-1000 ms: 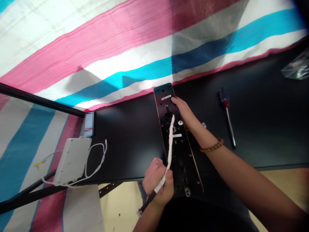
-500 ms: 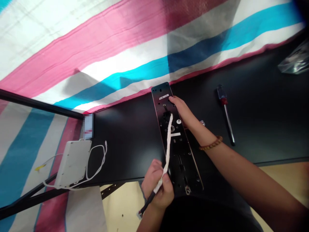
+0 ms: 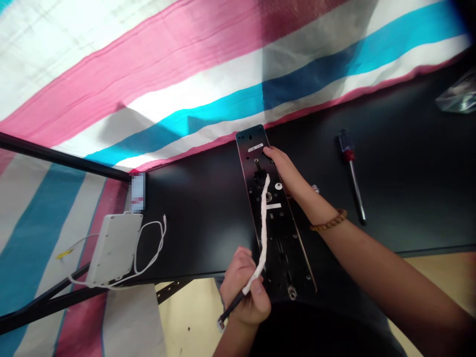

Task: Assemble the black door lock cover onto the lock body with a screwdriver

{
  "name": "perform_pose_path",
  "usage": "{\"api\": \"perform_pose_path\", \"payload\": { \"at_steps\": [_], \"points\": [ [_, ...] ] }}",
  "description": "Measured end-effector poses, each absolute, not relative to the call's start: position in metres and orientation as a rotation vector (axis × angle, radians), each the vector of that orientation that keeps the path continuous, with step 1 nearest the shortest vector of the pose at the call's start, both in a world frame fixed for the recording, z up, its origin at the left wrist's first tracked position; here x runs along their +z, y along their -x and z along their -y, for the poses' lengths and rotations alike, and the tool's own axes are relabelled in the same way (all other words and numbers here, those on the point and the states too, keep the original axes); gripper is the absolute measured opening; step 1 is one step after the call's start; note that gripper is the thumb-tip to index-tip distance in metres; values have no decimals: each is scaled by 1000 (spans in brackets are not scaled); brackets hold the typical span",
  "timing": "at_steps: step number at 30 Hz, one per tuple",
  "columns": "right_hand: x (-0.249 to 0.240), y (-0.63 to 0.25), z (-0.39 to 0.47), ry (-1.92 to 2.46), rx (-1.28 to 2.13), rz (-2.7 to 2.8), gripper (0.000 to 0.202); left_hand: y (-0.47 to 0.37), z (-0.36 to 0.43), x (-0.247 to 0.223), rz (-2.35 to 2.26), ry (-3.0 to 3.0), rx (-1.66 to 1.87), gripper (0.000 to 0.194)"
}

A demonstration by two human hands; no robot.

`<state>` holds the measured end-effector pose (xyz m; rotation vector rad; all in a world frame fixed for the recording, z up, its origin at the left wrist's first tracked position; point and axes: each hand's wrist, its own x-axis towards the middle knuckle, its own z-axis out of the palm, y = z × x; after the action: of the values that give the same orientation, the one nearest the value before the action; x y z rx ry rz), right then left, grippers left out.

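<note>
A long, narrow black panel [image 3: 281, 228] stands tilted between my hands, its back towards me with small screws, fittings and white labels. Near its upper part a cable wrapped in white [image 3: 264, 228] comes out. My left hand [image 3: 246, 287] is closed around the lower stretch of this cable, thumb on top. Below the fist pokes a black-sleeved end with a small pale connector [image 3: 220, 325]. My right hand [image 3: 284, 168] grips the panel's right edge, thumb on its face by the top label; its other fingers are hidden behind.
To the right on the black table [image 3: 201, 213] lies a screwdriver [image 3: 351, 171] with a clear and red handle. A clear plastic bag [image 3: 459, 96] is at the far right. A white box [image 3: 115, 248] with a white cord [image 3: 162, 238] sits left, below a striped sheet [image 3: 178, 94].
The cable bows slightly more between the panel and my left hand. My grips stay the same, and the whole view has shifted a little.
</note>
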<state>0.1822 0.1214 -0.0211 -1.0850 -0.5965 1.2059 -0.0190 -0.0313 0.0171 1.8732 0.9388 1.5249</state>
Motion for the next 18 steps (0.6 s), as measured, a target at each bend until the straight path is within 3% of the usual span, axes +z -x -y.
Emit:
{"api": "perform_pose_path", "payload": {
  "at_steps": [18],
  "points": [
    [-19, -182, -120, 1116, 1192, 609, 29, 15, 34, 31, -889, -2070, 1448, 21]
  ]
}}
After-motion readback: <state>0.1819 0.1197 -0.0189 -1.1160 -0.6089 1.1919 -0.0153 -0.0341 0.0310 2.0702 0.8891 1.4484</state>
